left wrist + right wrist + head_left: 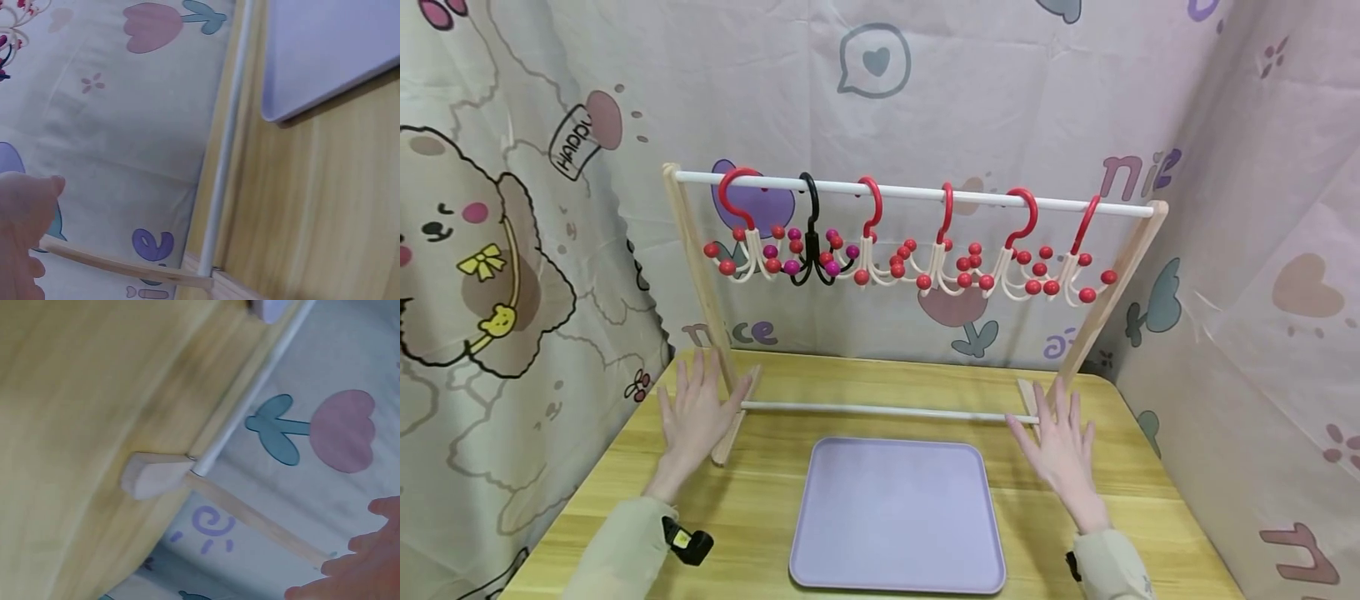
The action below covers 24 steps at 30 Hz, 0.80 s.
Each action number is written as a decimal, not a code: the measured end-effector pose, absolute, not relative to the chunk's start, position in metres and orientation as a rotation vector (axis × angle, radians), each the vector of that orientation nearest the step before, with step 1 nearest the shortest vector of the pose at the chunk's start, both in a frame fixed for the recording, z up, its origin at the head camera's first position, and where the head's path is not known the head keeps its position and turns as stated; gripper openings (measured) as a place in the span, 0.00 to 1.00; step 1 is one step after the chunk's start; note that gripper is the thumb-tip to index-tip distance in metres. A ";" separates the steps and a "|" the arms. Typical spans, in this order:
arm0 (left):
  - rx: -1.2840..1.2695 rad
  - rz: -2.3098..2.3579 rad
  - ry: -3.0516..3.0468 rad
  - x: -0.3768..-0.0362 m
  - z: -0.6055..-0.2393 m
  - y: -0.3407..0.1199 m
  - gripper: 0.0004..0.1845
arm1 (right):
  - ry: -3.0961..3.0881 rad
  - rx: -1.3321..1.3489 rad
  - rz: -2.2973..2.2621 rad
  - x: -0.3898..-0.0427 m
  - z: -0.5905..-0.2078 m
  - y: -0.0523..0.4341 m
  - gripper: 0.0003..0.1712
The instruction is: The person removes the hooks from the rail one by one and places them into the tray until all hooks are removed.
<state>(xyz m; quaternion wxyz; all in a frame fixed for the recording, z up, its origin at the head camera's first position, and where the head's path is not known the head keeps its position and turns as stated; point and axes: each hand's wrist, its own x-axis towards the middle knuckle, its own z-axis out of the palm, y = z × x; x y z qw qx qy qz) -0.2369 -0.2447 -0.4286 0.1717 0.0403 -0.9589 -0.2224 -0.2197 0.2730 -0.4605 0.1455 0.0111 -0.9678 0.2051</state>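
Looking at a tabletop wooden rack point(910, 192), standing just beyond the fingertips, one post near the left thumb, the other behind the right fingers. Got five red-and-cream ball-tipped hooks point(941, 250) plus one black hook point(812, 246) with magenta balls hanging from its top bar, higher than the fingertips. Seeing a lower white rod point(880, 409) between the two sets of fingers too. Holding nothing with either the left hand point(700, 408) or the right hand point(1063, 442), fingers spread apart on both. Can't tell about contact with the rack. Bump a post with a thumb, though, and probably set everything swinging. Pull one hook carelessly and likely snag a neighbour, thanks to crowded arms, worst around the black one. Closer in than the fingertips, spot a lilac tray point(898, 517) on the wood-grain table point(752, 542); wouldn't count on that for catching drops, being well forward of the bar. Past the fingers, note a cartoon-print curtain point(880, 125).
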 end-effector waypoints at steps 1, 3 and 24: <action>0.121 -0.642 -2.703 -0.238 -0.426 -0.245 0.47 | -2.771 0.035 0.598 -0.220 -0.458 0.273 0.48; 0.133 -0.682 -2.660 -0.239 -0.420 -0.246 0.47 | -2.741 0.041 0.616 -0.221 -0.453 0.272 0.48; 0.237 -1.347 -2.148 -0.260 -0.386 -0.252 0.34 | -2.208 0.117 0.732 -0.230 -0.423 0.267 0.35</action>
